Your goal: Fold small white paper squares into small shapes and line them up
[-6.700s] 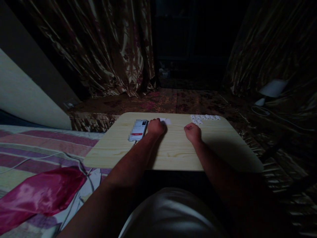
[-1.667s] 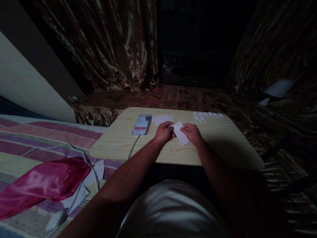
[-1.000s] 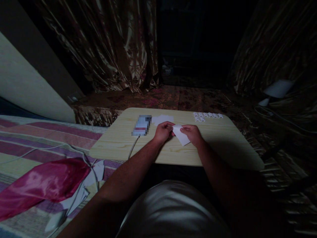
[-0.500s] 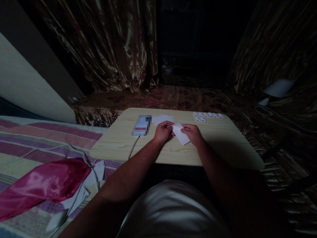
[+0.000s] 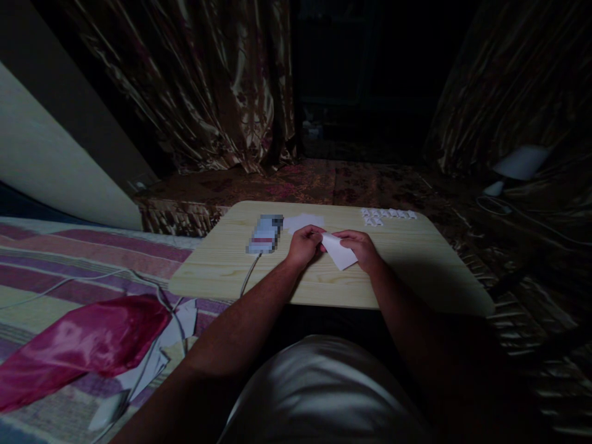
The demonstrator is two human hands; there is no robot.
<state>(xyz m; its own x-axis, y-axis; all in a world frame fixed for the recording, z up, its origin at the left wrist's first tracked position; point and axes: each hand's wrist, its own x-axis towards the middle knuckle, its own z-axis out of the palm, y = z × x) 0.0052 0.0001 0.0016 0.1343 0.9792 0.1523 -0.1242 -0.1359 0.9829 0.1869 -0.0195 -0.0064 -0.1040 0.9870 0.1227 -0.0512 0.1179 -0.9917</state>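
A small white sheet of paper (image 5: 340,253) is held between both hands above the near middle of the wooden table (image 5: 213,265). My left hand (image 5: 305,245) is closed on the paper's left corner. My right hand (image 5: 359,245) pinches its upper right side, thumb on top. One corner of the paper points down toward me; whether it is creased under the fingers is hidden. Behind my left hand, more white paper (image 5: 303,222) lies flat on the table. Several small folded white paper pieces (image 5: 388,214) stand in rows near the table's far right edge.
A blurred-out phone-like device (image 5: 264,234) with a cable (image 5: 250,274) lies left of the hands. On the striped bed (image 5: 41,271) are a shiny magenta cloth (image 5: 92,333), white papers (image 5: 148,370) and cords. A white lamp (image 5: 522,163) stands at the far right.
My right hand has shifted slightly along the paper's right side, its thumb now nearer the edge. The left hand stays in place.
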